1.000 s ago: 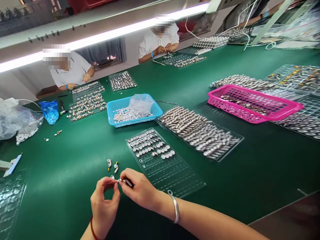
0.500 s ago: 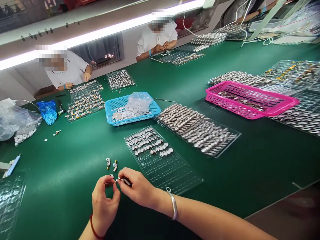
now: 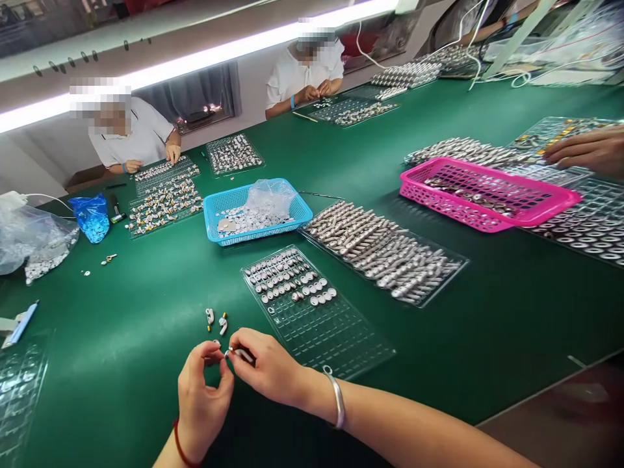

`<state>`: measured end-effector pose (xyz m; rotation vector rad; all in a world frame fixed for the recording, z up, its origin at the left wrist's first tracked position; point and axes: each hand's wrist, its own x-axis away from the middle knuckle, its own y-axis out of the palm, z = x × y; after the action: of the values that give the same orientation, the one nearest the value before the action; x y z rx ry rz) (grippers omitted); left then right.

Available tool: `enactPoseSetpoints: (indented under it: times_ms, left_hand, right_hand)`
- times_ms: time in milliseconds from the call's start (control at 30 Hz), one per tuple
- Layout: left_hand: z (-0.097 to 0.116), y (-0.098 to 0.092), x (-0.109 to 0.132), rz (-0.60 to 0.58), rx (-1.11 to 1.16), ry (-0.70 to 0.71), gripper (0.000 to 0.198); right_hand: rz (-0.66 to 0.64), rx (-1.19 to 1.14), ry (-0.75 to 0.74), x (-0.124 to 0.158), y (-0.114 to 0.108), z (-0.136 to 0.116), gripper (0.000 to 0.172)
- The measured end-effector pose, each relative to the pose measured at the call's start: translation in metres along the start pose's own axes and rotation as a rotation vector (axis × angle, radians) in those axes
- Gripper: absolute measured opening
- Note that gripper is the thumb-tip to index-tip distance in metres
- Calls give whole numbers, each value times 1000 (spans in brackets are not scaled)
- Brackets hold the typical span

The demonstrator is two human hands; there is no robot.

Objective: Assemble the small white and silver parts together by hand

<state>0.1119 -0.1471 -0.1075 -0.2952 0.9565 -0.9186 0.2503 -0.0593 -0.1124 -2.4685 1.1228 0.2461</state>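
My left hand (image 3: 203, 383) is closed in a pinch at a small white piece (image 3: 226, 354), too small to make out fully. Touching tips with it, my right hand (image 3: 266, 364) is closed around a white earbud shell (image 3: 244, 355), whose stem shows beneath the fingers. Just beyond my fingertips lie two loose earbud parts (image 3: 223, 324) with yellow ends, and a small round white piece (image 3: 216, 342) partly behind my left fingers. To the right is a clear plastic tray (image 3: 336, 331) with rows of round white caps (image 3: 287, 276) in its far part.
A blue basket (image 3: 209, 227) of white pieces stands ahead, beside a tray of white stems (image 3: 385, 250). Further right is a pink basket (image 3: 492, 224). A co-worker's hand (image 3: 592, 149) reaches in at the right edge; two people sit across the green table (image 3: 136, 299).
A co-worker's hand has come in at the right edge, over the trays there. The hand of the person at far left has moved slightly lower. My own hands stay nearly still.
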Motion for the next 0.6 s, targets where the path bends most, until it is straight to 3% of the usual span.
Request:
enactPoseSetpoints:
  times_ms: [333,600]
  left_hand:
    - [-2,-1,0,-14,127,-96,26]
    - [7,-7,-8,-126,393,-282,22]
  right_hand:
    - [-57,-111,56,-4,-4,-3,9]
    - [-227,-482,322,-11,-12,-3,13]
